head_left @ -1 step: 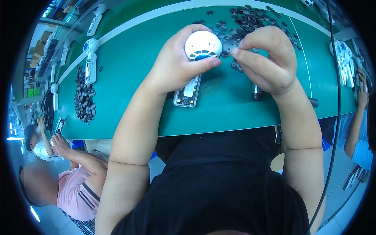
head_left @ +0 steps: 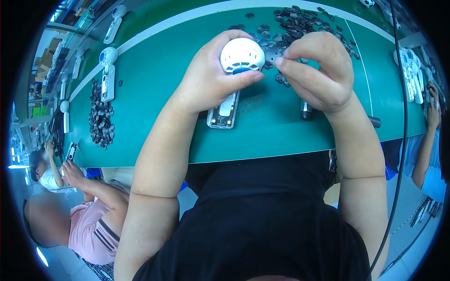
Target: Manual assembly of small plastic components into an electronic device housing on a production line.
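Note:
My left hand (head_left: 201, 75) is wrapped round the white domed head (head_left: 242, 54) of a handheld device, its thumb across the front by a blue patch. Below that hand, the device's clear-cased handle (head_left: 224, 114) shows a dark circuit board with a white strip. Close to the right side of the dome, my right hand (head_left: 323, 70) is closed in a pinch. At its fingertips is a small dark grey plastic piece (head_left: 272, 55) with tiny holes. The fingers partly cover where they grip it.
Loose dark pieces (head_left: 300, 23) lie heaped beyond my hands on the green table (head_left: 150, 84), with another pile (head_left: 101, 117) at left. A black cylinder (head_left: 306, 111) lies below my right hand. White devices (head_left: 108, 70) stand at left. A black cable (head_left: 404, 117) hangs at right. Co-workers sit on both sides.

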`<action>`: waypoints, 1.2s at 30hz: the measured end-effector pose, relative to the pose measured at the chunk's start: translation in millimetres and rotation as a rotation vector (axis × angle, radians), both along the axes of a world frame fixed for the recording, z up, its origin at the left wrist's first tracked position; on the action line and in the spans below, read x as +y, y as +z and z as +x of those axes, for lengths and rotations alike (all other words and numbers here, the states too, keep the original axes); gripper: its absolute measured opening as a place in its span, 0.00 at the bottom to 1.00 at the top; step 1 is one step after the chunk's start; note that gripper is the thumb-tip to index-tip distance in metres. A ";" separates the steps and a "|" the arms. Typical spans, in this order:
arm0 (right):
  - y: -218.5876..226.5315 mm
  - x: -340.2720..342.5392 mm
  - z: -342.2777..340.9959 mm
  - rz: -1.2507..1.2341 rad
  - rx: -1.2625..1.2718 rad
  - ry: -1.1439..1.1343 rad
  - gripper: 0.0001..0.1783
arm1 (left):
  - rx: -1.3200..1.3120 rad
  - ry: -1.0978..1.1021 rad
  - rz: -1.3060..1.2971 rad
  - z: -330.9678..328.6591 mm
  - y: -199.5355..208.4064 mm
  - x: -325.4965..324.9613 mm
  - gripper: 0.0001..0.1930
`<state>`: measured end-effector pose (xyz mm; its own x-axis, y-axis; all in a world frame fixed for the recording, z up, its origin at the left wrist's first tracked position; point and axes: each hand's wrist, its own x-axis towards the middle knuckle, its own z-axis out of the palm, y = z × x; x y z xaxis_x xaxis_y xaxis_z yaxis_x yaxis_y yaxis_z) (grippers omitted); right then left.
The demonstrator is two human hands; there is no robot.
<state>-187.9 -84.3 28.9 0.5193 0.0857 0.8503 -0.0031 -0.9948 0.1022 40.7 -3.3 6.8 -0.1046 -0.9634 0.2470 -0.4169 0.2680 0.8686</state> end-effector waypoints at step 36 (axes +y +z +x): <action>3.6 10.7 9.5 1.257 0.474 0.001 0.13 | -0.196 -0.026 -0.001 -9.1 12.7 12.0 0.33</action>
<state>-178.5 -73.6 32.5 0.7839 -0.6142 0.0913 -0.2216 -0.4141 -0.8828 31.6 8.7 19.6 -0.1760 -0.9594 0.2204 -0.5707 0.2819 0.7713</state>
